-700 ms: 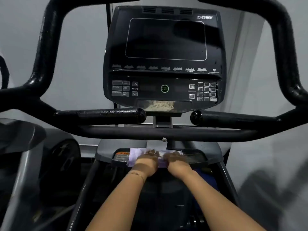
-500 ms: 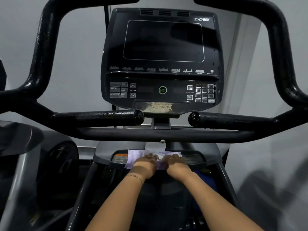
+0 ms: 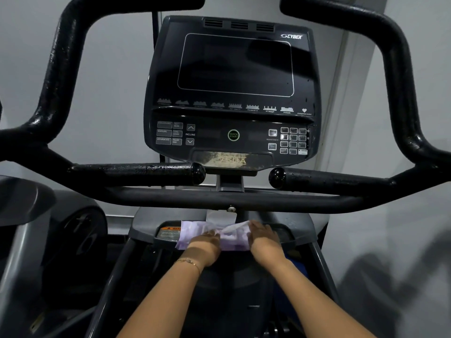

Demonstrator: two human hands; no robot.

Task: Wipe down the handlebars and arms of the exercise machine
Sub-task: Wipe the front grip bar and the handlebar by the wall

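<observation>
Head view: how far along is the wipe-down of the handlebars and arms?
Done: nothing that shows; the left grip and right grip look speckled. In hand: the left hand and right hand bunch a pale purple cloth on the grey housing below the crossbar. Left: both grips, the crossbar, the left upright bar and right upright bar; the cloth touches none of them.

The console [image 3: 231, 93] stands at centre behind the crossbar [image 3: 219, 198], with the left grip [image 3: 136, 170] and the right grip [image 3: 341, 179] pointing inward below it. Under the crossbar a wipe [image 3: 190, 232] lies on the ledge [image 3: 300, 225], its left edge over a label [image 3: 169, 232]. The left hand [image 3: 205, 245] and the right hand [image 3: 263, 237] hold it side by side.
</observation>
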